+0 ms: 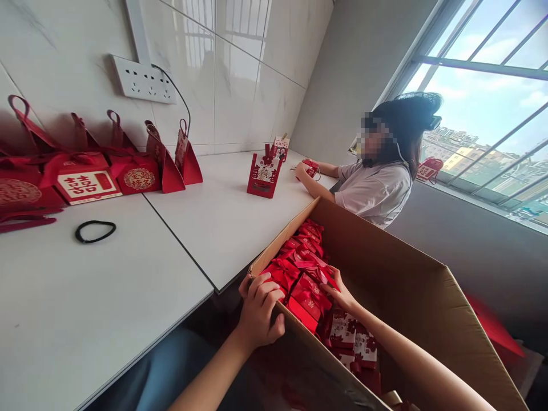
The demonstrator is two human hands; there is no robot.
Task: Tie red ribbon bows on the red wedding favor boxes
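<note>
A large brown cardboard box [411,285] stands beside the white table, filled with several red gift boxes [306,268] tied with ribbons. My left hand [259,313] is closed over the box's near rim, fingers curled round the cardboard edge. My right hand [338,288] reaches inside the box and rests on a red gift box with a ribbon, fingers pressed on it; whether it grips it is unclear.
On the white table [128,297] stand several red gift bags and boxes [88,180] along the wall, a black hair band [95,231], and an upright red box [264,174]. Another person [379,171] sits at the far end holding a red item. Window at right.
</note>
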